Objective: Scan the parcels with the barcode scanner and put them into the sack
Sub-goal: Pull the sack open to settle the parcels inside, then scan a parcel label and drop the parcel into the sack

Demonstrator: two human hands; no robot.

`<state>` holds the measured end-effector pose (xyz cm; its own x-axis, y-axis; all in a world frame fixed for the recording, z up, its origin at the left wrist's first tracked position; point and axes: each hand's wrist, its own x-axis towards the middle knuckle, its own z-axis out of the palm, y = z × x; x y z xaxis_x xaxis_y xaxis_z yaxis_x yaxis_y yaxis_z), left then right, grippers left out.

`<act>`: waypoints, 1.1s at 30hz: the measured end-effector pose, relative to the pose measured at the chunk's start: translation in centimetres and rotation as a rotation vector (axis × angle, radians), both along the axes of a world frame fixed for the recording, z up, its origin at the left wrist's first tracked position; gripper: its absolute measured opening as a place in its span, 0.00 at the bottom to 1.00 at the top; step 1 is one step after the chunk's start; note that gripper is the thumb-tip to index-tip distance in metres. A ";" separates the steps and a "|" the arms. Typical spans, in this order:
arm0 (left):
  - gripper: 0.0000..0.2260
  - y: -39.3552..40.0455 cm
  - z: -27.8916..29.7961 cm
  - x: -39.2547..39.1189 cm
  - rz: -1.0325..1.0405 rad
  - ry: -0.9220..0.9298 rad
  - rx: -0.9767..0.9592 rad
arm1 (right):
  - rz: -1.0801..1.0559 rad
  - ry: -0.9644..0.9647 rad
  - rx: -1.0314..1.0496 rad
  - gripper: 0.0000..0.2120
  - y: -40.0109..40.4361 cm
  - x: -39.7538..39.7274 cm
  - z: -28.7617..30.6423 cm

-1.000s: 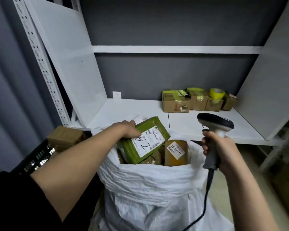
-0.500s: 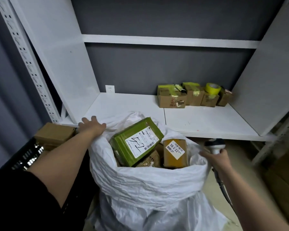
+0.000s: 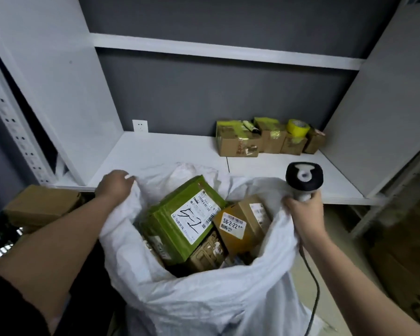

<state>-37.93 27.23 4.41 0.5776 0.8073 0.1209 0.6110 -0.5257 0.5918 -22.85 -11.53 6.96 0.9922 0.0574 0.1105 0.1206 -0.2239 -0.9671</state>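
Left hand [image 3: 115,186] clenched on the sack [image 3: 204,299] rim, far-left edge. Right hand [image 3: 303,212] grips the barcode scanner [image 3: 304,179] handle, head up, and also pinches the sack rim on its side; cable [image 3: 313,287] trails down from it. Sack mouth held open between the hands. Inside, between them: green parcel [image 3: 180,219] with white label marked "5-2", tilted; brown parcel [image 3: 240,224] touching it on the right-hand side. More parcels [image 3: 267,139] and yellow tape roll [image 3: 298,127] on the shelf [image 3: 167,151] beyond the right hand, well apart.
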 end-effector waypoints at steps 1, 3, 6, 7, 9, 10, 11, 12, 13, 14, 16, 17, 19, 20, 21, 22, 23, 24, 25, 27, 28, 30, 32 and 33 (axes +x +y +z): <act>0.14 -0.4 1.8 -0.2 0.050 -0.075 0.011 | 0.003 -0.039 -0.007 0.21 0.1 0.1 1.6; 0.15 -0.6 5.2 -0.3 0.188 -0.246 -0.033 | -0.006 -0.130 -0.032 0.23 0.2 1.0 5.1; 0.14 -1.3 11.2 -0.7 0.363 -0.516 -0.087 | -0.085 -0.257 -0.068 0.22 -1.0 3.0 10.3; 0.15 -1.6 12.8 -1.1 0.395 -0.583 -0.078 | -0.119 -0.276 -0.077 0.22 -1.6 3.6 11.7; 0.17 -1.4 14.9 -2.0 0.441 -0.682 -0.045 | -0.189 -0.312 -0.025 0.24 -2.9 4.7 13.7; 0.17 -1.4 15.3 -2.6 0.440 -0.707 -0.023 | -0.232 -0.312 0.016 0.25 -3.4 5.0 14.2; 0.17 -1.4 15.5 -3.3 0.415 -0.704 -0.031 | -0.271 -0.294 0.045 0.25 -3.8 5.3 14.5; 0.17 -1.4 15.5 -3.9 0.382 -0.679 -0.057 | -0.301 -0.261 0.048 0.24 -4.2 5.4 14.4; 0.16 -1.4 15.5 -4.2 0.355 -0.642 -0.084 | -0.315 -0.228 0.030 0.23 -4.4 5.3 14.1; 0.16 -1.5 15.3 -4.6 0.345 -0.607 -0.102 | -0.313 -0.199 -0.012 0.22 -4.6 5.2 13.5; 0.16 -1.8 14.2 -5.2 0.331 -0.543 -0.134 | -0.274 -0.174 -0.140 0.20 -5.1 4.6 11.8; 0.16 -2.1 13.3 -5.5 0.323 -0.508 -0.149 | -0.255 -0.169 -0.191 0.19 -5.3 4.1 10.9; 0.17 -2.7 11.6 -6.2 0.330 -0.438 -0.158 | -0.232 -0.170 -0.242 0.17 -5.6 3.2 9.4; 0.17 -2.7 11.2 -6.6 0.338 -0.398 -0.164 | -0.228 -0.162 -0.247 0.17 -5.7 2.9 8.9; 0.18 -3.0 11.0 -7.0 0.351 -0.360 -0.173 | -0.226 -0.151 -0.252 0.17 -5.7 2.6 8.6; 0.18 -2.8 11.0 -7.4 0.363 -0.332 -0.192 | -0.218 -0.143 -0.266 0.17 -5.7 2.3 8.4; 0.18 -2.8 11.0 -7.6 0.356 -0.319 -0.215 | -0.205 -0.135 -0.281 0.18 -5.6 2.1 8.2; 0.17 -2.7 10.9 -7.8 0.327 -0.316 -0.251 | -0.191 -0.127 -0.291 0.18 -5.6 2.0 8.2; 0.16 -3.0 10.9 -7.9 0.277 -0.318 -0.304 | -0.174 -0.117 -0.296 0.18 -5.5 2.0 8.1; 0.18 -4.2 10.6 -8.1 0.171 -0.324 -0.427 | -0.140 -0.082 -0.304 0.18 -5.1 1.7 8.0; 0.22 -4.9 10.4 -8.0 0.150 -0.319 -0.476 | -0.132 -0.067 -0.313 0.18 -5.0 1.5 8.2; 0.32 -6.3 10.1 -8.2 0.164 -0.321 -0.528 | -0.138 -0.053 -0.328 0.19 -5.0 0.9 8.9; 0.36 -7.4 10.0 -8.8 0.217 -0.375 -0.528 | -0.153 -0.079 -0.364 0.20 -5.5 0.0 9.9; 0.37 -7.7 9.7 -9.2 0.247 -0.392 -0.528 | -0.158 -0.096 -0.381 0.20 -5.9 -0.3 10.5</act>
